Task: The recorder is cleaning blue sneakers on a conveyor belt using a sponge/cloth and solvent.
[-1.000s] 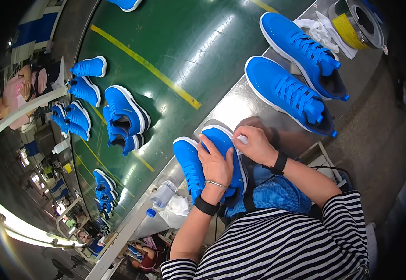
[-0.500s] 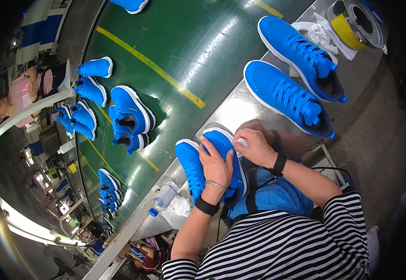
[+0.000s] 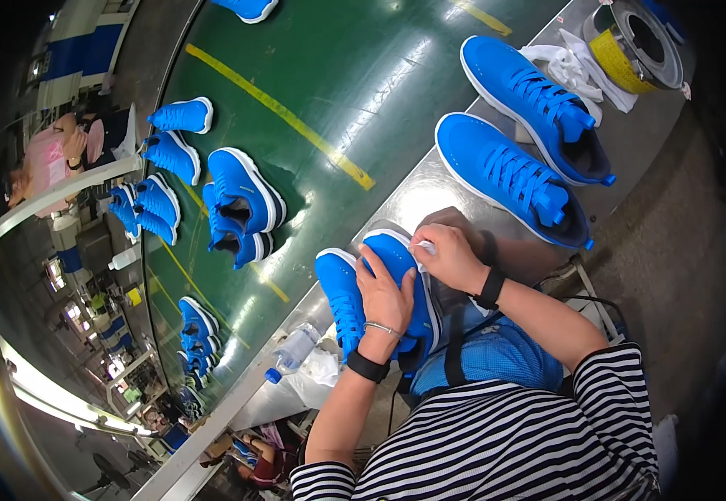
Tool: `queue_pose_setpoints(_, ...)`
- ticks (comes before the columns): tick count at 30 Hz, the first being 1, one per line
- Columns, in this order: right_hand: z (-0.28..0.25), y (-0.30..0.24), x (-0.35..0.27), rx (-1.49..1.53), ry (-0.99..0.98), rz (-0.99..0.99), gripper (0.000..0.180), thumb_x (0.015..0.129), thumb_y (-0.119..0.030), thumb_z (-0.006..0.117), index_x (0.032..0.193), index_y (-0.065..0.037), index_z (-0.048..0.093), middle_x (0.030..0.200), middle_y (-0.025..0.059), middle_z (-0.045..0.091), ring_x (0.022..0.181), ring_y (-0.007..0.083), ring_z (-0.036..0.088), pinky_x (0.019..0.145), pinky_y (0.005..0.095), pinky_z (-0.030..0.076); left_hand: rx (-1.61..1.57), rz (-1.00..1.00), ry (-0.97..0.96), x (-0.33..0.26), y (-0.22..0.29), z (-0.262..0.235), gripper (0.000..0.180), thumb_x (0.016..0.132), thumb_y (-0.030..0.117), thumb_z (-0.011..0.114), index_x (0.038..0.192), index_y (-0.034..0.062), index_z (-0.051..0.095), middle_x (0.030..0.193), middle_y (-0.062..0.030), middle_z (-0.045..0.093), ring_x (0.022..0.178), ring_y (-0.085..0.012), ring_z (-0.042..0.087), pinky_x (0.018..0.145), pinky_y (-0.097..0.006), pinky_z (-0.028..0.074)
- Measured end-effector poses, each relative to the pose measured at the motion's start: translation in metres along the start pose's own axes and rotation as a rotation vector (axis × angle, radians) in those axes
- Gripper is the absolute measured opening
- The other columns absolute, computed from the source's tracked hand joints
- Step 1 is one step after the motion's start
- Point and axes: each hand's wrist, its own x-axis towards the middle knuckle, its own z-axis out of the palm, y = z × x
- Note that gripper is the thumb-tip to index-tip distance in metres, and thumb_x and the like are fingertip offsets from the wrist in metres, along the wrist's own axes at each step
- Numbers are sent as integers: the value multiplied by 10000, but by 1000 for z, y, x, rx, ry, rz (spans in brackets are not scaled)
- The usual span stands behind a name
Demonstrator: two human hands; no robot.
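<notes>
Two blue sneakers with white soles lie side by side on the metal bench edge in front of me. My left hand (image 3: 385,297) is closed over the right-hand sneaker (image 3: 392,247), its fingers across the upper and the thumb along the side. The left-hand sneaker (image 3: 337,285) lies against it, partly covered by my hand and wrist. Between the pinched fingers of my right hand (image 3: 452,258) is a small white cloth (image 3: 425,247), pressed to the sole edge near the toe of the held sneaker. How much of the cloth is inside the fingers is hidden.
Another blue pair (image 3: 509,177) stands on the bench at right, beside white rags (image 3: 565,68) and a metal can (image 3: 630,50). A plastic bottle (image 3: 296,347) lies at left. Beyond, the green belt (image 3: 321,92) carries several blue sneakers (image 3: 244,194). A person (image 3: 50,159) is at far left.
My right hand has shifted slightly left with the cloth, along the sole edge toward the toe. The left hand keeps its place on the sneaker. The whole view has shifted a little.
</notes>
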Motion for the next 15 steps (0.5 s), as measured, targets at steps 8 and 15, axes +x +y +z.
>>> queue_pose_setpoints(8, -11, 0, 12, -37, -128, 18, 101, 738, -109, 581, 752, -11, 603, 727, 171, 609, 724, 330, 600, 650, 380, 470, -55, -15, -5, -3, 1, 2, 829, 774, 201, 630, 1323, -115, 94, 1222, -370, 293, 1101, -493, 362, 952, -450, 327)
queue_pose_setpoints(15, -19, -8, 12, 68, -195, 118, 121, 748, -112, 584, 786, -1, 611, 745, 149, 622, 721, 272, 617, 663, 339, 474, -31, -6, 21, -4, 1, -3, 830, 776, 211, 639, 1326, -116, 110, 1210, -361, 318, 1080, -468, 397, 944, -429, 341)
